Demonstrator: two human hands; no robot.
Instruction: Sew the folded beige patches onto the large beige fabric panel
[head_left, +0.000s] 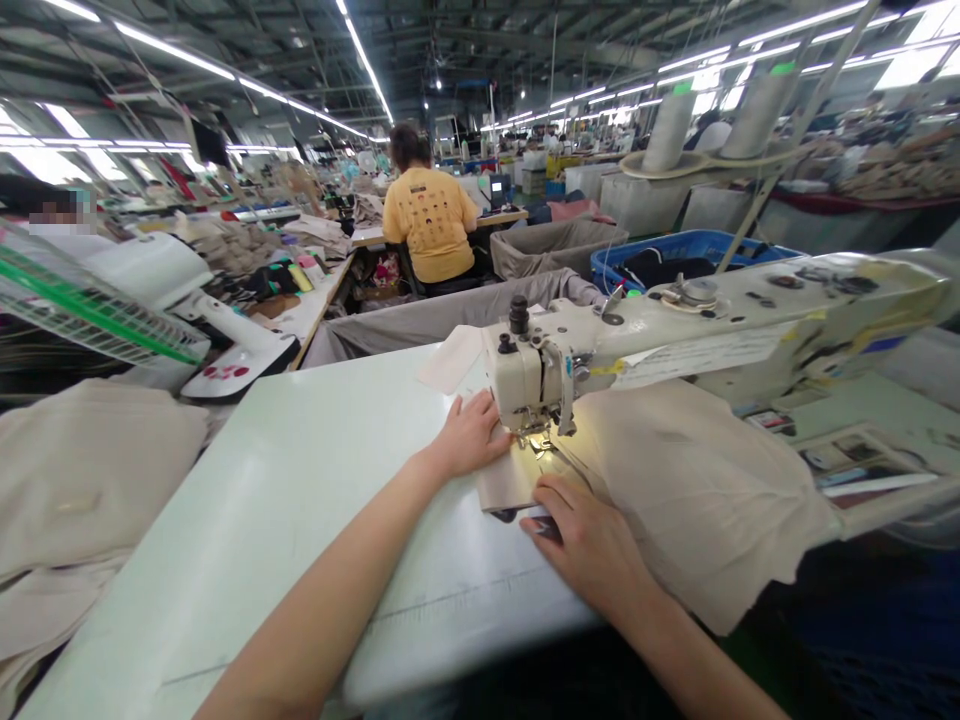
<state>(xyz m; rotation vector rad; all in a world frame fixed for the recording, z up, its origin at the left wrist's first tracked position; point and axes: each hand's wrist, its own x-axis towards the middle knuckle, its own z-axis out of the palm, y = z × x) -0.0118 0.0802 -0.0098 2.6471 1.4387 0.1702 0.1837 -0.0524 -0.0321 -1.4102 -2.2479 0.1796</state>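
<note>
Fingers extended, gripping nothing: left hand (pixel 472 435) and right hand (pixel 589 545) press beige fabric (pixel 690 490) flat beside sewing machine (pixel 525 375), on white surface (pixel 300 480).

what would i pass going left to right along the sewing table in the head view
pile of beige cloth → bare white tabletop → left hand → right hand → draped beige fabric. The sewing machine spans too much of the right half to place.
</note>
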